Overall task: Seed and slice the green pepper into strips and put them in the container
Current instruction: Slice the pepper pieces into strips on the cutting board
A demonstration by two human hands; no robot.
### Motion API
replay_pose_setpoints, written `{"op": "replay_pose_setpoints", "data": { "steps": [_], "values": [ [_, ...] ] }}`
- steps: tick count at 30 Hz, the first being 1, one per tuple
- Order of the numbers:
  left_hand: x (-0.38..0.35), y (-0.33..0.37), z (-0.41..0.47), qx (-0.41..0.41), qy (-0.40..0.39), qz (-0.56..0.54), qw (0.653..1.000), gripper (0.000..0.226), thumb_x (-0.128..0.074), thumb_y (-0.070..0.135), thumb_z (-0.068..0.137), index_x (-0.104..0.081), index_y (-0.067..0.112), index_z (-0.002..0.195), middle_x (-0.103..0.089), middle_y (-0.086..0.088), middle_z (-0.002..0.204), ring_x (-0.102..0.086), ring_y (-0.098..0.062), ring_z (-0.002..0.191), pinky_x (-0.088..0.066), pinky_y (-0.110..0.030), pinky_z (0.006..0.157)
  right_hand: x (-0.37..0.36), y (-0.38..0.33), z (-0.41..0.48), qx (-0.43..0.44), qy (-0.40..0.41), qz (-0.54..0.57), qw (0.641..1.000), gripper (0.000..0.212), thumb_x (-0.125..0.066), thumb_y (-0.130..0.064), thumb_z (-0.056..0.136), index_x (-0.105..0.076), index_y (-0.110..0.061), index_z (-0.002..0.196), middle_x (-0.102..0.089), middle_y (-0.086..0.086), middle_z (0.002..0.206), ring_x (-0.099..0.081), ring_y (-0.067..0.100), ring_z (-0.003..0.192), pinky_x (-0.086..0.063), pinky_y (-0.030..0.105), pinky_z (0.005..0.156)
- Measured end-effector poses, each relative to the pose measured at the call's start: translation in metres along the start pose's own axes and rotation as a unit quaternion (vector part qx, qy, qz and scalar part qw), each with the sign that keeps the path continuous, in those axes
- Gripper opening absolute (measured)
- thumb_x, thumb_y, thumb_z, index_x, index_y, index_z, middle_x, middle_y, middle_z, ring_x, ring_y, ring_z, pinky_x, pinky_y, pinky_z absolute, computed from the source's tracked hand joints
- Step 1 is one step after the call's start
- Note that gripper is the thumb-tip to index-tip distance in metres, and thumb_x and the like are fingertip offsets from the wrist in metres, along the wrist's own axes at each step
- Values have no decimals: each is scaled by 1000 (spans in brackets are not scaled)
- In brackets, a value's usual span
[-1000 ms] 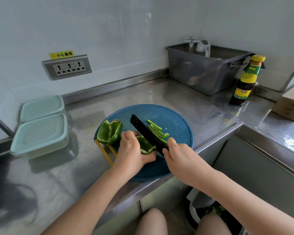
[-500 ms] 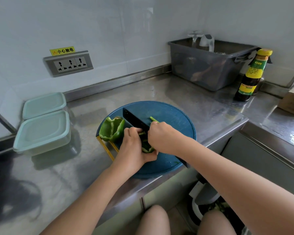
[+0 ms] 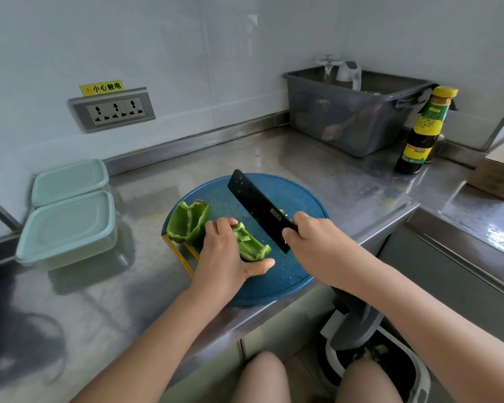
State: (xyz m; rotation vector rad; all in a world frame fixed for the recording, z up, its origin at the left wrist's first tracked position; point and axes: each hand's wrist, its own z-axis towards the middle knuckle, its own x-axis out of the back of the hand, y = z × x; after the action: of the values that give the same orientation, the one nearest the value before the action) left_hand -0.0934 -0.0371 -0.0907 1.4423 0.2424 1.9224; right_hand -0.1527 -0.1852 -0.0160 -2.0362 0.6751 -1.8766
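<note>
On the round blue cutting board [image 3: 285,274] my left hand [image 3: 227,257] presses down a green pepper piece [image 3: 252,246], hollow side up. My right hand [image 3: 312,245] grips the handle of a black cleaver [image 3: 259,209], whose blade is tilted up over the board just right of that piece. A larger pepper half [image 3: 188,221] lies at the board's left edge. A bit of cut green strip [image 3: 281,212] peeks out behind the blade; the rest is hidden. Two lidded pale green containers [image 3: 67,228] stand at the left on the steel counter.
A grey plastic tub [image 3: 352,112] stands at the back right with a dark sauce bottle [image 3: 425,132] beside it and a cardboard box [image 3: 495,175] at the far right. A wall socket [image 3: 112,110] is behind. A bin with green scraps [image 3: 373,356] stands on the floor below the counter edge.
My right hand has pulled back to the right and lifted the cleaver, tilting the blade off the pepper piece. My left hand stays on the piece.
</note>
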Motion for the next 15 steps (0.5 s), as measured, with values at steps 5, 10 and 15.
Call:
{"op": "replay_pose_setpoints", "data": {
  "steps": [5, 10, 15],
  "values": [
    [-5, -1, 0, -17, 9, 12, 1000, 97, -79, 56, 50, -39, 0, 119, -28, 0, 108, -45, -15, 99, -35, -18, 78, -12, 3, -3, 29, 15, -9, 999, 29, -33, -28, 100, -38, -5, 84, -50, 13, 75, -42, 25, 61, -29, 33, 50],
    [-5, -2, 0, -13, 16, 20, 1000, 100, -66, 65, 45, -45, -7, 111, -43, -12, 108, -55, -25, 95, -38, -21, 70, -22, 8, -2, 38, 21, -26, 999, 28, -32, -30, 100, -37, -8, 84, -47, 8, 68, -41, 22, 55, -29, 33, 49],
    [-9, -4, 1, -3, 14, 36, 999, 93, -66, 64, 44, -49, -8, 99, -51, -18, 96, -60, -35, 84, -43, -27, 63, -28, 12, -5, 53, 35, -44, 997, 26, -32, -31, 101, -34, -9, 87, -44, 6, 65, -41, 26, 57, -34, 36, 56]
  ]
}}
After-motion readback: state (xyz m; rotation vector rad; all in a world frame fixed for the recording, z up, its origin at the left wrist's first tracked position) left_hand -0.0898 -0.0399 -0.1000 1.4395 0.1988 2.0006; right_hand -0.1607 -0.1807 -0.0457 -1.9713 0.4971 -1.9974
